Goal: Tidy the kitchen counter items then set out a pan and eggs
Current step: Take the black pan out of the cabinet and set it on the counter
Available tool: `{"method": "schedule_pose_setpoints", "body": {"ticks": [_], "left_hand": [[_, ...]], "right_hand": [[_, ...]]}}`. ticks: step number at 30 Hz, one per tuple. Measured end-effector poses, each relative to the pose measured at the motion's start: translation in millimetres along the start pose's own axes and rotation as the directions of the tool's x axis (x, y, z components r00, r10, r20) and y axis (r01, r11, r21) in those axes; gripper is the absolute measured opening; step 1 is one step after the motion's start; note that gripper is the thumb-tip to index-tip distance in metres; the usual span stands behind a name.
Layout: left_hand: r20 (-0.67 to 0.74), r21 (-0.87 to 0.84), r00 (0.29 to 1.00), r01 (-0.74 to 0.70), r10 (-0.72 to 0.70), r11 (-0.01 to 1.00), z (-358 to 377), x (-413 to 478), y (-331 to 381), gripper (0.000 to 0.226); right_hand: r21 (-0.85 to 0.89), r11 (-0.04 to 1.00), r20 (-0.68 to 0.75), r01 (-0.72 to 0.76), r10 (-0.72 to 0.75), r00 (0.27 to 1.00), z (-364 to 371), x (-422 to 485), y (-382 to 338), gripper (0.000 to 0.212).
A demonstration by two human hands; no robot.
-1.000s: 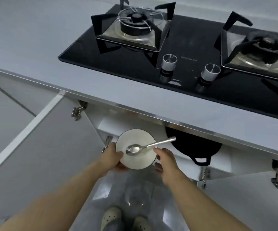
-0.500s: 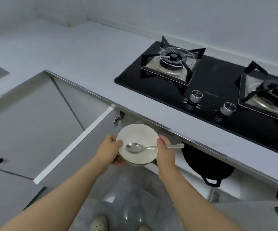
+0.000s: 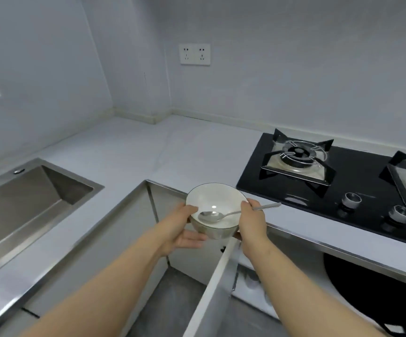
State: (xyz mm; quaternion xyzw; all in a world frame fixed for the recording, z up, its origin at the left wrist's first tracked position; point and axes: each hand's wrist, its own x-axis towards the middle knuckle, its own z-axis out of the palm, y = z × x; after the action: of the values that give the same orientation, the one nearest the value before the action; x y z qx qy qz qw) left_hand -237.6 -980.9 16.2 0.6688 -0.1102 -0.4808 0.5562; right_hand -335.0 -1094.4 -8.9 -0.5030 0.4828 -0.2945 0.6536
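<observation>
Head view.
- White bowl: held in the air at the front edge of the counter, above an open cabinet door.
- Left hand: thumb on the rim at 9 o'clock, fingers beneath.
- Right hand: grips the rim at 3 o'clock, thumb pinning the handle of the spoon.
- Black pan: in the cabinet, 4 o'clock of the bowl.
- Hob: 2 o'clock.
- Sink: 9 o'clock.

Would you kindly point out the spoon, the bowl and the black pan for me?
spoon (image 3: 208,216), head view, on its scoop.
bowl (image 3: 217,198), head view, on its inner wall.
black pan (image 3: 367,295), head view, on its dark body.
</observation>
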Motion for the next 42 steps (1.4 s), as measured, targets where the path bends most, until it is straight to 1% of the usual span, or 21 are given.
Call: {"method": "schedule_pose_setpoints", "body": {"ticks": [2,4,6,9,11,13,17,19,22,25,28,32,34,37,39,42], "left_hand": [[0.022,0.016,1.000,-0.010,0.010,1.000,-21.3,-1.8,17.5,0.026],[-0.019,0.057,0.999,-0.049,0.050,0.997,-33.2,-1.4,31.2,0.028],[-0.046,0.074,0.995,-0.082,0.085,0.994,-41.5,2.8,43.4,0.025],[-0.051,0.032,0.994,-0.097,0.099,0.995,-46.7,11.2,57.6,0.025],[-0.067,0.008,0.992,-0.106,0.106,0.994,-48.3,16.9,63.8,0.027],[-0.067,-0.011,0.992,-0.104,0.103,0.994,-51.1,22.6,66.7,0.026],[-0.096,-0.046,0.991,-0.095,0.090,0.994,-63.8,50.0,74.4,0.032],[-0.106,-0.060,0.992,-0.080,0.074,0.995,-74.0,71.1,79.6,0.035],[-0.099,-0.084,0.994,-0.052,0.043,0.995,-94.0,106.5,97.4,0.038],[-0.066,-0.081,0.997,-0.037,0.031,0.996,-120.5,149.4,129.5,0.031],[-0.010,0.007,1.000,-0.023,0.023,1.000,-152.5,205.3,169.1,0.026],[0.009,0.037,0.999,-0.041,0.041,0.998,-180.9,277.9,202.1,0.032],[-0.035,0.044,0.998,-0.056,0.057,0.997,-190.6,309.8,209.1,0.031],[-0.103,0.023,0.994,-0.029,0.032,0.999,-202.4,351.1,216.9,0.021],[-0.098,0.040,0.995,-0.016,0.020,0.999,-208.8,368.5,223.4,0.019],[-0.042,0.067,0.999,0.016,-0.013,0.998,-226.2,393.7,234.7,0.019]], "right_hand": [[0.031,0.999,-0.012,-0.033,0.033,0.999,24.7,-8.7,-7.4,0.026],[0.068,0.996,0.019,-0.054,0.053,0.998,40.0,-14.8,-15.9,0.026],[0.101,0.994,0.063,-0.035,0.029,0.998,50.7,-18.7,-27.3,0.026],[0.118,0.993,0.100,0.007,-0.019,0.995,57.7,-18.8,-44.6,0.023],[0.134,0.991,0.120,-0.004,-0.012,0.993,60.2,-13.8,-51.7,0.027],[0.120,0.993,0.128,-0.012,-0.004,0.992,65.2,-8.2,-55.0,0.031],[0.064,0.997,0.200,-0.035,0.022,0.980,83.8,8.5,-57.2,0.034],[0.043,0.998,0.235,-0.041,0.030,0.972,98.3,21.4,-57.1,0.031],[-0.032,0.999,0.243,-0.026,0.033,0.970,124.7,50.2,-63.9,0.026],[-0.052,0.998,0.267,-0.048,0.060,0.962,157.9,88.5,-75.1,0.027],[-0.010,0.995,0.271,-0.096,0.095,0.958,206.6,138.4,-85.1,0.038],[0.112,0.979,0.264,-0.169,0.134,0.955,262.7,199.3,-92.8,0.045],[0.154,0.972,0.238,-0.177,0.137,0.961,284.2,224.9,-93.6,0.045],[0.156,0.976,0.180,-0.153,0.124,0.976,316.5,261.2,-90.2,0.042],[0.154,0.974,0.133,-0.166,0.146,0.980,332.1,280.4,-87.0,0.042],[0.163,0.968,0.096,-0.193,0.179,0.979,354.8,309.0,-83.5,0.044]]}}
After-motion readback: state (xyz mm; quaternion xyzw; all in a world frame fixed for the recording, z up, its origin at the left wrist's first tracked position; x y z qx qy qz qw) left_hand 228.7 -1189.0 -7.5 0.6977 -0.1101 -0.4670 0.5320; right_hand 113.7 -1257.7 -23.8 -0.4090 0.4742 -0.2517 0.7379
